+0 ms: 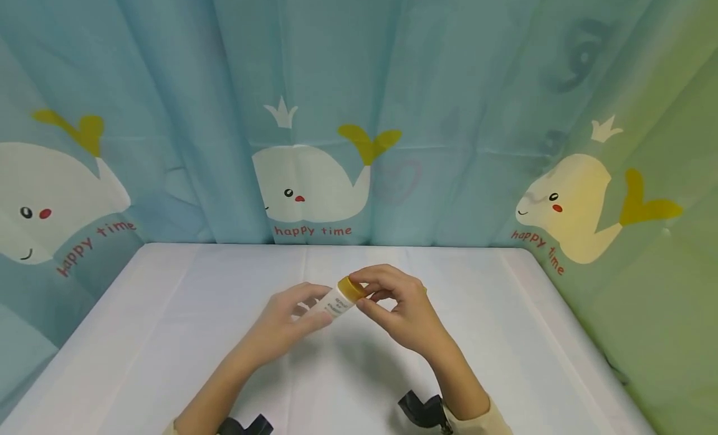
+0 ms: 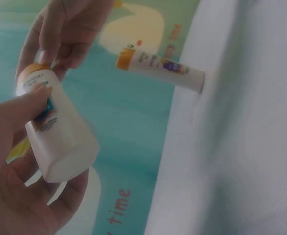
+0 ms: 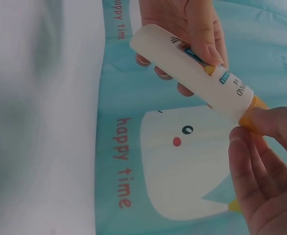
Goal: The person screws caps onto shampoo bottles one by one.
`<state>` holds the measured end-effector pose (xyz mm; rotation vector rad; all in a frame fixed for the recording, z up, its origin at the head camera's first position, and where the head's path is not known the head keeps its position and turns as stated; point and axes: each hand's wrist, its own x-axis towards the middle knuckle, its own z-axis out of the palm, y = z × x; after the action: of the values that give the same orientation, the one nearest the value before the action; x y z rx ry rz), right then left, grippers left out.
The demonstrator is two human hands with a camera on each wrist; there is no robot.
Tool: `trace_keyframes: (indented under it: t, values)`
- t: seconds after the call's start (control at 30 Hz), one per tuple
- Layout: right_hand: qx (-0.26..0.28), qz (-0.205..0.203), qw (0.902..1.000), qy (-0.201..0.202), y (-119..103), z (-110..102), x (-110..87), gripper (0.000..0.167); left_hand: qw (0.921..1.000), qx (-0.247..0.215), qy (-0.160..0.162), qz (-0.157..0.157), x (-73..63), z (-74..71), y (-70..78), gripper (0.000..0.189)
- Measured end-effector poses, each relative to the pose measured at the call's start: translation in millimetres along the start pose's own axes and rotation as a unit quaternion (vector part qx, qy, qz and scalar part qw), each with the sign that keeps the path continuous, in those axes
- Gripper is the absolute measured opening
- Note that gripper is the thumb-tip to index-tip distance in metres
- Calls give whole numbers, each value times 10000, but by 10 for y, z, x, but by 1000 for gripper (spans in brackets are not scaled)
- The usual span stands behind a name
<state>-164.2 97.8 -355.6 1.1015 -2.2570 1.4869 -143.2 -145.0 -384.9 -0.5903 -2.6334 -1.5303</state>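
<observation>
A white bottle [image 1: 335, 302] with printed lettering is held tilted over the white table, its cap end up and to the right. My left hand [image 1: 288, 316] grips the body, thumb across the front label, as the left wrist view shows. The yellow cap [image 1: 351, 288] is pinched between the thumb and fingertips of my right hand [image 1: 401, 307]. In the right wrist view the cap [image 3: 253, 115] sits on the neck end of the bottle [image 3: 190, 73]. A second white bottle [image 2: 158, 68] with a yellow cap stands upright on the table, mostly hidden behind my right hand in the head view.
The white table [image 1: 168, 335] ends at a blue-green curtain [image 1: 449, 111] printed with whales and "happy time", which hangs along its back and sides. Black wrist mounts [image 1: 421, 410] show near both sleeves at the bottom of the head view.
</observation>
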Motion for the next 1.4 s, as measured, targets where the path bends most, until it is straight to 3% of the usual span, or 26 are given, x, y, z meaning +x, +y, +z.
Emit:
trace_keyframes:
  t: [0.2,0.4,0.83,1.23,1.4]
  values:
    - [39,-11,10000,8,-15,-12,14,40,9998,22,14,197,8,-9,9,31]
    - [113,101,9999,-48,-15,-16,-1,41,9998,77,-31,180,-1,1,-15,33]
    - [38,-9,10000,54,8,30,12,19,9994,25,-252,245,-12,9,-11,26]
    - [117,72,9997,-187,-13,-12,2,37,9997,80,-83,209,9,0,-36,30]
    - [100,-58,9996,-253,-1,-9,-13,32,9998,40,-126,124,12,10,-54,30]
